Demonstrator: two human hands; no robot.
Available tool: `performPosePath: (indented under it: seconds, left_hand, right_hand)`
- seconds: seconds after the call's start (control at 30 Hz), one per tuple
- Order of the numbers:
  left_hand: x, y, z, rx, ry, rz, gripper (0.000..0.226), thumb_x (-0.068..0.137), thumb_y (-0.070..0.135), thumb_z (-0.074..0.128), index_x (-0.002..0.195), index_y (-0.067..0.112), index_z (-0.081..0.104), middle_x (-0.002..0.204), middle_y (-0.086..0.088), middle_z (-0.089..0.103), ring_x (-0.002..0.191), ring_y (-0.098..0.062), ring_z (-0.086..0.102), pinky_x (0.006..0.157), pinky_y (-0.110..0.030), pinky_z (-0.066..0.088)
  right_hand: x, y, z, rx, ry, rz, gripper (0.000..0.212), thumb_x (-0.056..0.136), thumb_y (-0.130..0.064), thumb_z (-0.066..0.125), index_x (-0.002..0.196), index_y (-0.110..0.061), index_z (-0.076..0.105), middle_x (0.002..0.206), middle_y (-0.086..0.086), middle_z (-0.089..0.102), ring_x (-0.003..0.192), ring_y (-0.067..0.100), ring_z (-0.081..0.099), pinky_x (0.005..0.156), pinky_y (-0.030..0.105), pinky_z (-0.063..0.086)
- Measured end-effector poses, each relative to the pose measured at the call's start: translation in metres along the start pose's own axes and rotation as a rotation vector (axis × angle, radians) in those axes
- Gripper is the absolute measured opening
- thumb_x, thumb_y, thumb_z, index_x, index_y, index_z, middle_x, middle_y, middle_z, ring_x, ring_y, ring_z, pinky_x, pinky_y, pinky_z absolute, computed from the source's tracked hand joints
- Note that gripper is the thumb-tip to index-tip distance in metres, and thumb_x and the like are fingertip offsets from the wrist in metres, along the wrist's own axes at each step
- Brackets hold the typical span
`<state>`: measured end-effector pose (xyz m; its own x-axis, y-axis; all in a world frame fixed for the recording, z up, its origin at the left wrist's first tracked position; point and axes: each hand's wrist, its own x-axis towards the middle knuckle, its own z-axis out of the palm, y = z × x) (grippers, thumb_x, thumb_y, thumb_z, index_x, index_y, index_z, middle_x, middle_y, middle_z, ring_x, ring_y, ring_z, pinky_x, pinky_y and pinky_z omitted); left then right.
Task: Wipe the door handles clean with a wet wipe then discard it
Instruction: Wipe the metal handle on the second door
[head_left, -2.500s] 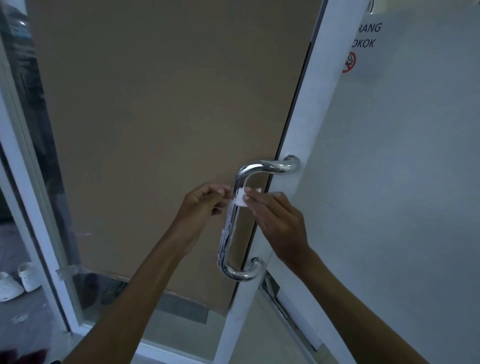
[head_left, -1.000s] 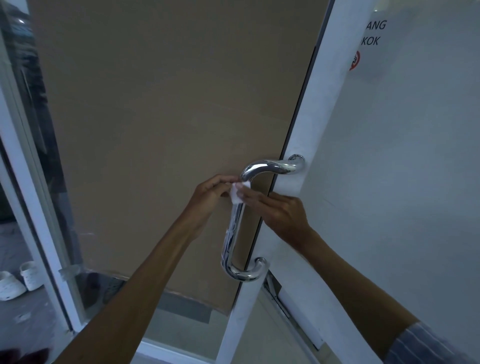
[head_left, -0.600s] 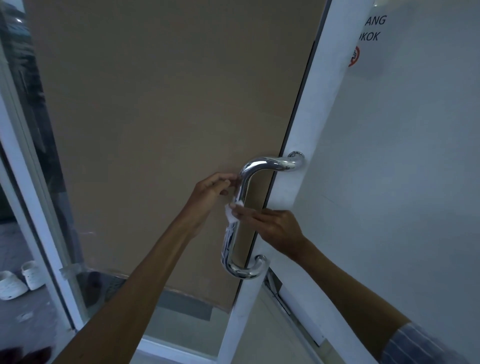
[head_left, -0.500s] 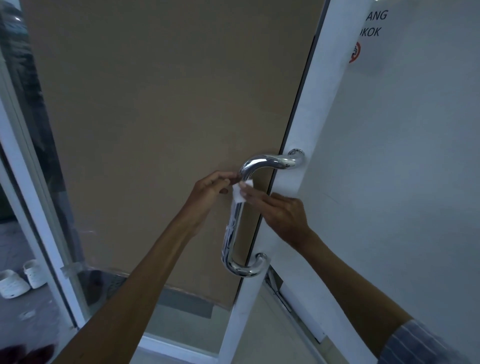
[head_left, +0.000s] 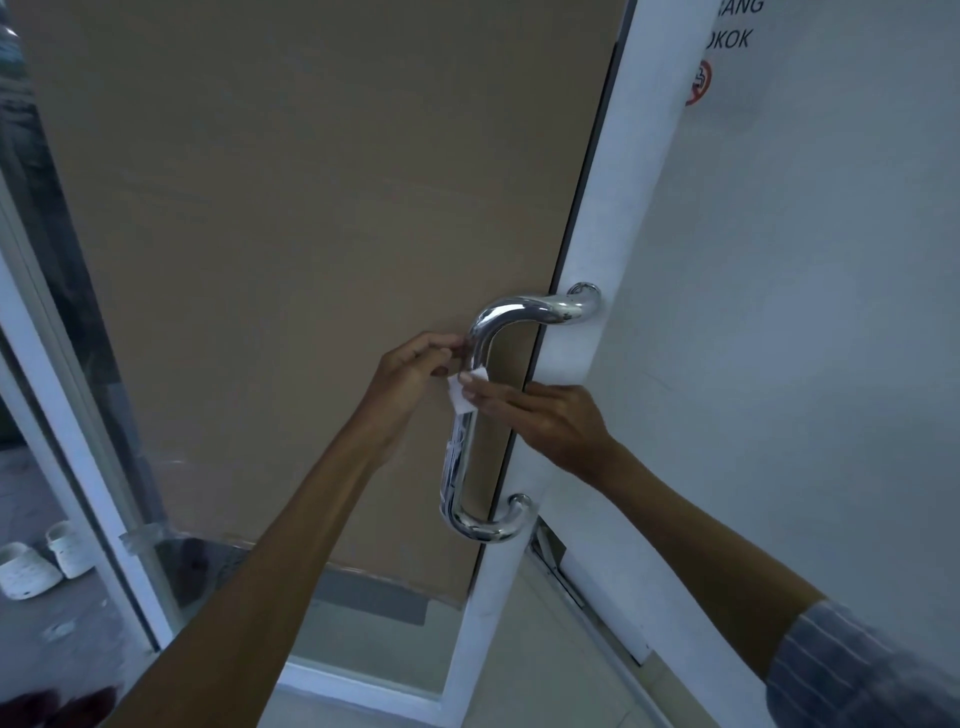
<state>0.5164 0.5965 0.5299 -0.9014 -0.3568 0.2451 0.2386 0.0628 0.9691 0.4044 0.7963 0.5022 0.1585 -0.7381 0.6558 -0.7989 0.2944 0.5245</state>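
Observation:
A chrome D-shaped door handle (head_left: 511, 312) stands on the white frame of a glass door, in the middle of the head view. A small white wet wipe (head_left: 461, 393) is wrapped against the handle's upright bar, just below the top bend. My right hand (head_left: 540, 415) presses the wipe onto the bar with straight fingers from the right. My left hand (head_left: 413, 371) comes in from the left with curled fingers; its fingertips pinch the bar and the wipe's edge at the same height. Clear plastic film clings to the lower bar (head_left: 457, 467).
The white door frame (head_left: 597, 208) runs diagonally up the view, with a frosted panel (head_left: 805, 312) and a no-smoking sticker (head_left: 698, 83) to its right. Brown paper (head_left: 311, 208) covers the glass behind. White shoes (head_left: 31, 564) lie on the floor at lower left.
Both hands have slid the wipe up and down the handle's upright bar; since half a second ago it has come slightly lower on the bar. The camera has shifted a little.

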Motion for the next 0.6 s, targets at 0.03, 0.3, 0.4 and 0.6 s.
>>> performPosePath:
  seconds: [0.03, 0.3, 0.4, 0.6]
  left_hand:
    - [0.000, 0.000, -0.001, 0.004, -0.004, 0.001, 0.029, 0.104, 0.011, 0.051, 0.116, 0.020, 0.075, 0.108, 0.008, 0.076, 0.095, -0.006, 0.065, 0.066, -0.001, 0.043]
    - [-0.004, 0.002, -0.003, 0.009, -0.022, -0.018, 0.029, 0.106, 0.018, 0.048, 0.110, 0.029, 0.075, 0.102, 0.017, 0.077, 0.091, 0.005, 0.067, 0.067, -0.002, 0.044]
    - [-0.006, 0.004, -0.001, -0.005, -0.035, -0.017, 0.031, 0.104, 0.014, 0.049, 0.119, 0.022, 0.075, 0.110, 0.010, 0.077, 0.089, 0.007, 0.069, 0.066, -0.001, 0.044]
    - [-0.006, 0.001, -0.004, -0.003, -0.041, -0.022, 0.028, 0.106, 0.020, 0.049, 0.118, 0.025, 0.074, 0.113, 0.007, 0.075, 0.102, -0.007, 0.064, 0.074, -0.010, 0.043]
  right_hand:
    - [0.006, 0.005, -0.003, -0.010, 0.031, 0.029, 0.055, 0.096, 0.011, 0.053, 0.142, -0.018, 0.067, 0.149, -0.009, 0.061, 0.055, 0.008, 0.057, 0.046, 0.026, 0.050]
    - [0.028, 0.002, -0.007, -0.039, 0.086, 0.113, 0.052, 0.095, 0.005, 0.070, 0.142, -0.016, 0.066, 0.153, -0.009, 0.057, 0.055, 0.004, 0.054, 0.050, 0.017, 0.043]
    - [0.015, -0.011, 0.004, -0.023, -0.036, 0.042, 0.046, 0.101, 0.004, 0.055, 0.140, -0.017, 0.069, 0.152, -0.009, 0.058, 0.052, 0.007, 0.057, 0.044, 0.024, 0.046]
    - [0.033, 0.001, -0.003, -0.081, 0.044, 0.093, 0.056, 0.095, 0.009, 0.061, 0.144, -0.018, 0.065, 0.152, -0.009, 0.059, 0.057, 0.010, 0.059, 0.046, 0.026, 0.049]
